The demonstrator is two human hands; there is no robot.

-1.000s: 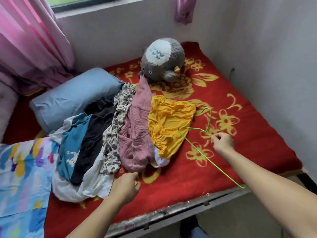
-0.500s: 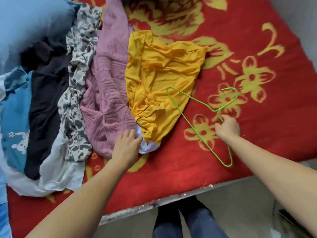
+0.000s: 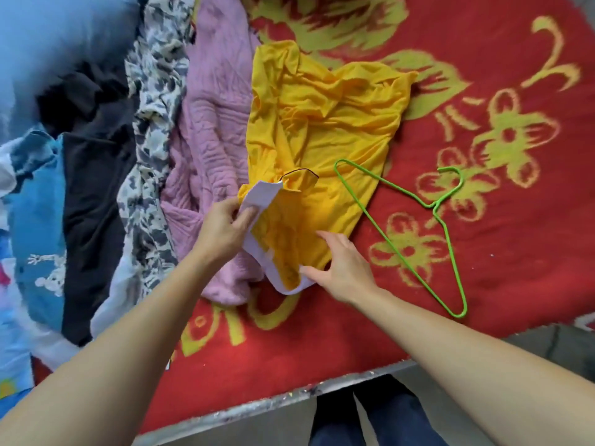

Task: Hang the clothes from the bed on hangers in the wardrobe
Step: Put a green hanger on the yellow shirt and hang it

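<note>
A yellow garment [image 3: 325, 123] with a white trim lies crumpled on the red bed cover [image 3: 483, 252]. My left hand [image 3: 222, 230] pinches the white edge at the garment's near end and lifts it a little. My right hand [image 3: 341, 265] rests on the near corner of the same garment, fingers spread, thumb at the white hem. A green wire hanger [image 3: 447, 220] lies flat on the cover just right of the garment, held by neither hand. To the left lie a pink knit [image 3: 209, 140], a leopard-print piece [image 3: 151, 140], a black garment [image 3: 93, 175] and a blue one [image 3: 35, 220].
A light blue pillow [image 3: 48, 37] sits at the far left. The bed's metal edge [image 3: 289, 400] runs across the bottom, with my legs in dark trousers [image 3: 370, 420] below it. No wardrobe is in view.
My right hand let go of the green hanger, which now lies on the cover, and moved left onto the yellow garment. My left hand took hold of the white edge. The view tilted down and closer.
</note>
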